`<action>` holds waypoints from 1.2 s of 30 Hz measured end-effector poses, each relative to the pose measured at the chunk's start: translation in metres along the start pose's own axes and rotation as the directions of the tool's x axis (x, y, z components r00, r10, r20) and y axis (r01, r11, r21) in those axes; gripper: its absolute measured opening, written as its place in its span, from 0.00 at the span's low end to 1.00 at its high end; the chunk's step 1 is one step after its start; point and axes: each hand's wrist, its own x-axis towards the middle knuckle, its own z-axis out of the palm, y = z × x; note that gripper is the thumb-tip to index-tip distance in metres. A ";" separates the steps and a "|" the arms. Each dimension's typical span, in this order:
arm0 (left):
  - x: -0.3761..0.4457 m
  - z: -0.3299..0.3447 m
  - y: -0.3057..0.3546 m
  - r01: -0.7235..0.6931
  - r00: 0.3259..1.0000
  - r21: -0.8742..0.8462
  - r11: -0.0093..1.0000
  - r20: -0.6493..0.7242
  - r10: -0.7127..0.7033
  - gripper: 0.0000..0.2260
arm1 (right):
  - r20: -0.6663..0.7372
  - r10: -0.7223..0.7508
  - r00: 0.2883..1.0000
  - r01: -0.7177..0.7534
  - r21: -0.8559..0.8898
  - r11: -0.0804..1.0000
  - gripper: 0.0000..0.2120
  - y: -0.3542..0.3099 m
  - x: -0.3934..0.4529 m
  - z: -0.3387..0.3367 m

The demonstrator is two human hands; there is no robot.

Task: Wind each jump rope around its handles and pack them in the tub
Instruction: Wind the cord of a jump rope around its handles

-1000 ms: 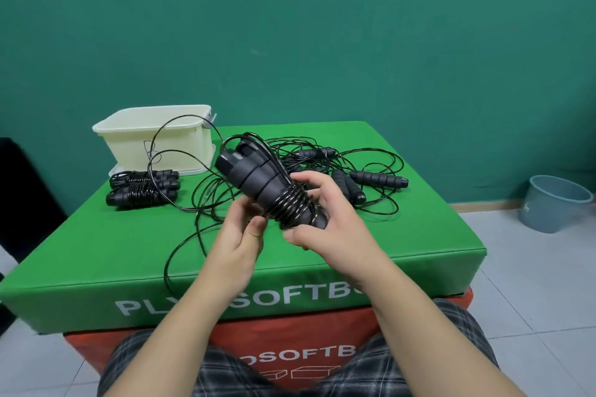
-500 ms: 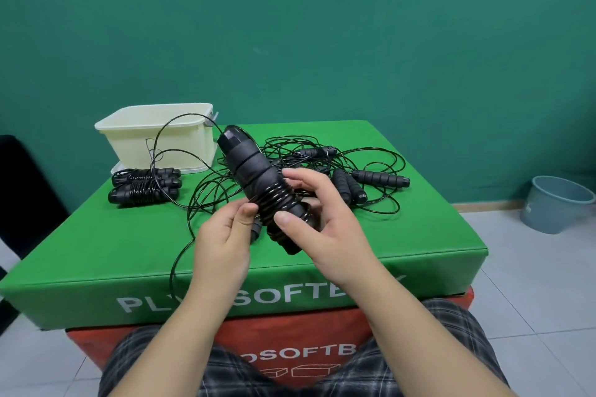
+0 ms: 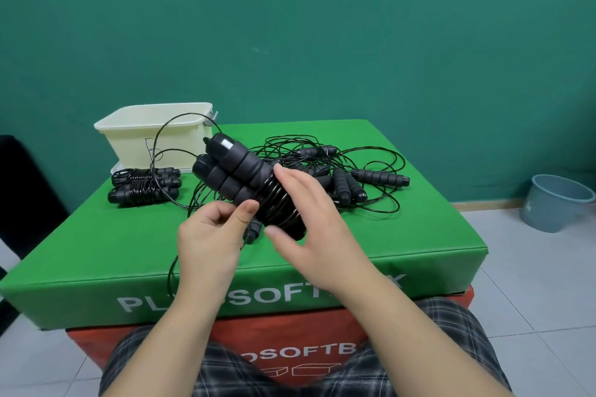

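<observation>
Above the green counter (image 3: 96, 255), paired handles (image 3: 238, 177) were gripped by the right hand (image 3: 309, 219) while cord (image 3: 206, 200) was pinched by the left hand (image 3: 209, 235); coils could be loosened if tension were lost.

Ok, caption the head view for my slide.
Both hands wind cord around paired handles; cream tub waits behind.

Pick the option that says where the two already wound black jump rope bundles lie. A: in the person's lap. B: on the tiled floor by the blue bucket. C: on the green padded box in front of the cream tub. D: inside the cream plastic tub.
C: the two wound black jump rope bundles lie on the green padded box, just in front of the cream plastic tub, not in it.
</observation>
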 end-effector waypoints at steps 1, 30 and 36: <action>0.000 0.000 0.000 -0.004 1.000 0.000 1.000 0.002 0.004 0.15 | 0.024 0.010 1.000 -0.009 -0.056 0.998 0.37 0.000 0.000 0.001; 0.001 0.002 -0.021 0.146 0.954 -0.237 0.961 0.289 -0.074 0.31 | 0.229 0.309 0.923 -0.381 0.651 0.656 0.22 -0.011 -0.006 -0.002; 0.002 0.001 -0.013 0.145 0.944 -0.233 0.962 0.324 -0.064 0.25 | 0.247 0.325 0.913 -0.406 0.629 0.663 0.22 -0.006 -0.006 -0.001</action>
